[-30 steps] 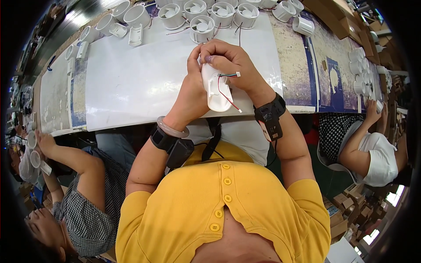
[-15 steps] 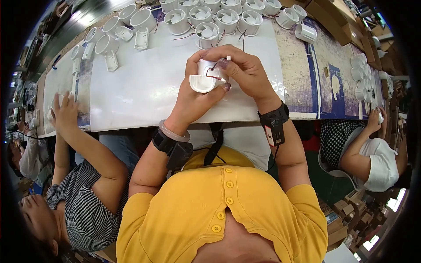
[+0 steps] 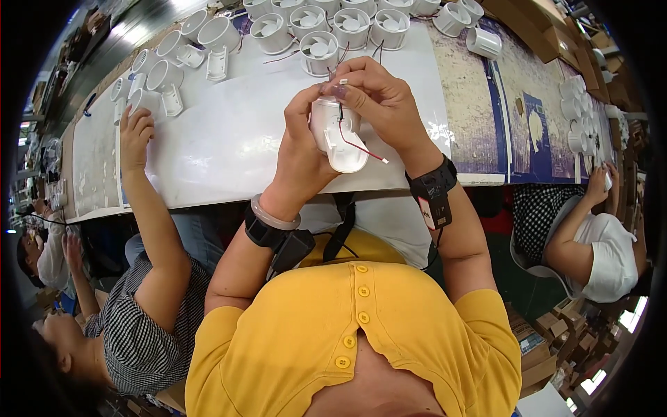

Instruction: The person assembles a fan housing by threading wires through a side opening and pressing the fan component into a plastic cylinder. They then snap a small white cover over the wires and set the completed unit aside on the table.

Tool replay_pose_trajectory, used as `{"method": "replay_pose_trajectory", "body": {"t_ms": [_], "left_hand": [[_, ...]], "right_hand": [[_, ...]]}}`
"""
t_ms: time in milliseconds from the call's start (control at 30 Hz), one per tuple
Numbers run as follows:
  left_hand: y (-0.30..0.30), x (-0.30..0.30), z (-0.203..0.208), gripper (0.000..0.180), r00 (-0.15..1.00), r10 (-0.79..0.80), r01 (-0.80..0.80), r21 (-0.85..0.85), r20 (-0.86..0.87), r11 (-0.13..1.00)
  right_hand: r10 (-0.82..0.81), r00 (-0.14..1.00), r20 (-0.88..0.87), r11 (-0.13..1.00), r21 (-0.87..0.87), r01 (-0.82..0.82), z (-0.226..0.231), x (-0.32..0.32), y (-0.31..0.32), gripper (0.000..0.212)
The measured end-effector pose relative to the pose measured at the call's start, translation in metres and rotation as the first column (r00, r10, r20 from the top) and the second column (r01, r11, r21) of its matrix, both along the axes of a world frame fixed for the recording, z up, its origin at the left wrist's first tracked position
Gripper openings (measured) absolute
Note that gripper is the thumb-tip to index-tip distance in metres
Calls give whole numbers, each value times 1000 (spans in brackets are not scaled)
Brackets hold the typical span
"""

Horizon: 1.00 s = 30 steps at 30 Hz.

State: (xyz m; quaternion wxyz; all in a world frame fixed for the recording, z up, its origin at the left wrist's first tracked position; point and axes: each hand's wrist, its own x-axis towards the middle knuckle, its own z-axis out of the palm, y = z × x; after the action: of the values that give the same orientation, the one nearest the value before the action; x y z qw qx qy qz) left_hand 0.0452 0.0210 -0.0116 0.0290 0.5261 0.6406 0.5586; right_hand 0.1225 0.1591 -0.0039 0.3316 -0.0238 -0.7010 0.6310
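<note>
My left hand [image 3: 303,142] is closed round a white plastic fan housing [image 3: 345,154], its open half-shell handle part turned toward me. A thin red wire [image 3: 356,145] crosses that handle part and ends in a small white connector beyond its right edge. At the far end of the housing, my right hand [image 3: 385,104] pinches a dark wire with another small white connector [image 3: 343,82] by its fingertips. The inside of the housing is mostly turned out of sight.
Several round white fan units [image 3: 319,52] with trailing wires stand at the table's back edge. White housings with handles [image 3: 217,64] lie at the back left, near a co-worker's hand [image 3: 136,139]. More white cylinders [image 3: 573,108] and another person are on the right; cardboard boxes [image 3: 514,24] sit behind.
The housing has tipped so its handle part shows more fully, and the red wire now hangs out over it. My right fingers moved farther back. The left co-worker's hand reached toward the white housings.
</note>
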Motion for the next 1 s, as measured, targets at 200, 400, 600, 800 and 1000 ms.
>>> {"method": "replay_pose_trajectory", "body": {"t_ms": [200, 400, 600, 800, 1000], "left_hand": [[-6, -6, -1, 69, 990, -81, 73, -74, -116, 995], [-8, -9, 7, 68, 998, -55, 54, -124, -11, 991], [-6, -12, 3, 68, 996, -83, 86, -92, 32, 992], [-7, -13, 8, 66, 993, -76, 84, -98, 86, 992], [-10, -12, 1, 65, 976, -78, 98, -93, 204, 991]], "right_hand": [[24, 984, 177, 999, -44, -17, 1, 1, 7, 14], [54, 993, 103, 997, -62, -48, 14, 5, 12, 19], [175, 978, 110, 907, 369, -204, 19, 7, 8, 31], [166, 974, 152, 924, 322, -207, 19, 6, 9, 21], [108, 992, 62, 917, 379, -124, 16, 3, 12, 12]]}}
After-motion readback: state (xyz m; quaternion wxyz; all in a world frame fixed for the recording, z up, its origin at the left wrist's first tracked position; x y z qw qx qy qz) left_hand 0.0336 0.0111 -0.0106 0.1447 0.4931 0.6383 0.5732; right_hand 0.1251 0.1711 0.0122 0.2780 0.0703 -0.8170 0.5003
